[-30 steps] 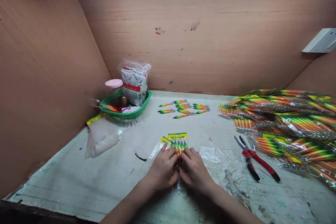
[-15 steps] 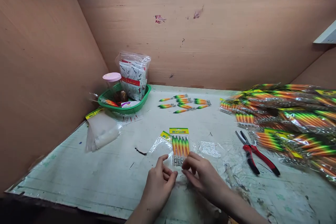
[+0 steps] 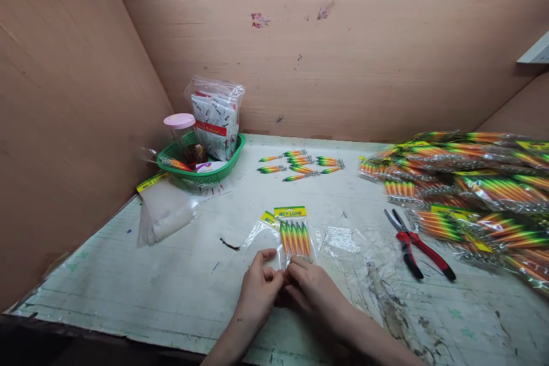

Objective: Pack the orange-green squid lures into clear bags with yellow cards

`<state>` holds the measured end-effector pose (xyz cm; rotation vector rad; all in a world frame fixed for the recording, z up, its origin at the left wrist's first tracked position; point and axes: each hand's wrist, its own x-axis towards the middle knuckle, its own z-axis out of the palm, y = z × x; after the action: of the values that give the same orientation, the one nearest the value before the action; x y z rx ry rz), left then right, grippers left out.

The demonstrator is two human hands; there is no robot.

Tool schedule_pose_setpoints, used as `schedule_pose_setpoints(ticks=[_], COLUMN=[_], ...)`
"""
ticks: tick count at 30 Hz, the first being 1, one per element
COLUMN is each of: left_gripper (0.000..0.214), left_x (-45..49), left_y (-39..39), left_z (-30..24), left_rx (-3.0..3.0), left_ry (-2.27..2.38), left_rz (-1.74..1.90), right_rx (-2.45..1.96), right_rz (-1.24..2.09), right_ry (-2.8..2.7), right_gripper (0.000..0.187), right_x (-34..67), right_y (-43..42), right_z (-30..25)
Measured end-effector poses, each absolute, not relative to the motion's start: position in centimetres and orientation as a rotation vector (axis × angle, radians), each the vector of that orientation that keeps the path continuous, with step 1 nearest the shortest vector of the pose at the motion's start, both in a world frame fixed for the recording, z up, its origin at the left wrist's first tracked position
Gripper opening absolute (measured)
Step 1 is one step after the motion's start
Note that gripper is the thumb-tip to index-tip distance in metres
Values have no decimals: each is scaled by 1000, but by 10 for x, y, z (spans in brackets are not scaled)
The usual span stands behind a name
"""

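Observation:
A clear plastic bag of fishing lures with a yellow "BCT LURE" header lies in front of me, its lower end toward my body. Several green, yellow and orange lures sit side by side inside. My left hand has its thumb and curled fingers closed at the bag's lower edge. Against it, my right hand pinches the same edge, covering the lures' hook ends. A second, flat bag with a yellow header lies partly under the filled one, on its left.
Loose lures lie farther back. Filled lure bags are piled at the right, beside red-black pliers. At the left are a green basket and a stack of header bags. Clear plastic scraps lie right of the hands.
My hands have come together at the bag's lower edge; the right hand moved left until its fingertips meet the left's. The view shifted slightly.

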<state>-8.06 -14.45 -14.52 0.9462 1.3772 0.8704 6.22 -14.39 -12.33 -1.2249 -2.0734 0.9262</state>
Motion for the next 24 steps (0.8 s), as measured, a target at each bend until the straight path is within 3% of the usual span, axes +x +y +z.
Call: schedule_pose_setpoints(ticks=[4, 6, 8, 11, 14, 16, 19, 24], left_gripper=[52, 56, 53, 39, 30, 31, 36, 14], left_x=[-78, -75, -72, -74, -89, -102, -115, -110], left_y=[-145, -146, -149, -156, -162, -160, -147, -121], left_z=[-138, -132, -126, -120, -118, -117, -115, -121], left_rx=[889, 833, 823, 934, 1429, 1951, 2653, 3089], left_ry=[1368, 1354, 1354, 1386, 1501, 1511, 1245, 580], left_rz=[864, 859, 873, 868, 843, 875, 956, 1140], right_rx=[-1168, -1222, -1337, -1631, -1901, -1820, -1343, -623], right_rz=[1142, 1354, 1358, 856, 154, -199, -357, -273], right_ry=[-1948, -1581, -1181, -1076, -1468, -1837, -2303, -2581], right_gripper=[14, 24, 36, 43, 34, 32, 31, 26], right_x=[85, 110, 144, 202, 238, 236, 199, 133], right_y=[-154, -157, -156, -150, -148, -151, -154, -145], right_z=[-113, -109, -109, -113, -116, -117, -117, -120])
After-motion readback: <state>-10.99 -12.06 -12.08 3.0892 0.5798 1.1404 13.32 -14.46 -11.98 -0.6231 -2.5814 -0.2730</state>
